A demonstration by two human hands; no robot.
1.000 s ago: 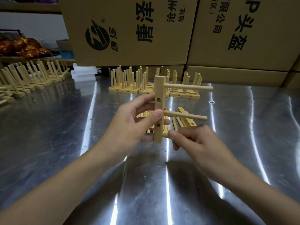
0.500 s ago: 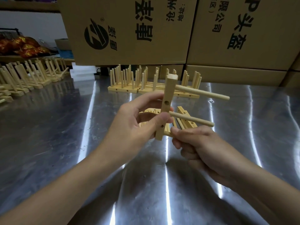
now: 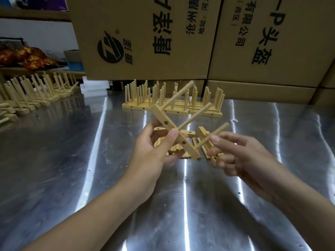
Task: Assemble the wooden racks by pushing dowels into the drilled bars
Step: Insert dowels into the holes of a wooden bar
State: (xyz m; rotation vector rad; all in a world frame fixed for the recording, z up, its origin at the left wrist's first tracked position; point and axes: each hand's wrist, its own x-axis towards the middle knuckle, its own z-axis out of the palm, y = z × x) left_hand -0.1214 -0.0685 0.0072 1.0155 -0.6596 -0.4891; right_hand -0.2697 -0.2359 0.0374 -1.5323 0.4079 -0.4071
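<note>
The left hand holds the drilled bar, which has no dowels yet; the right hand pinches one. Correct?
No. The head view shows two dowels already seated in the bar that the left hand holds; the right hand does pinch a third dowel.

Head-worn camera looks forward and down (wide-angle) over the nearby steel table (image 3: pixel 54 169).

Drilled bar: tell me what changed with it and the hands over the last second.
The drilled bar swung from upright to a slant, top toward the left, so its two seated dowels now point up and right. A third dowel, pinched by the right hand, now shows at the bar's lower end. The left hand kept gripping the bar; the finished racks behind stayed put.
</note>
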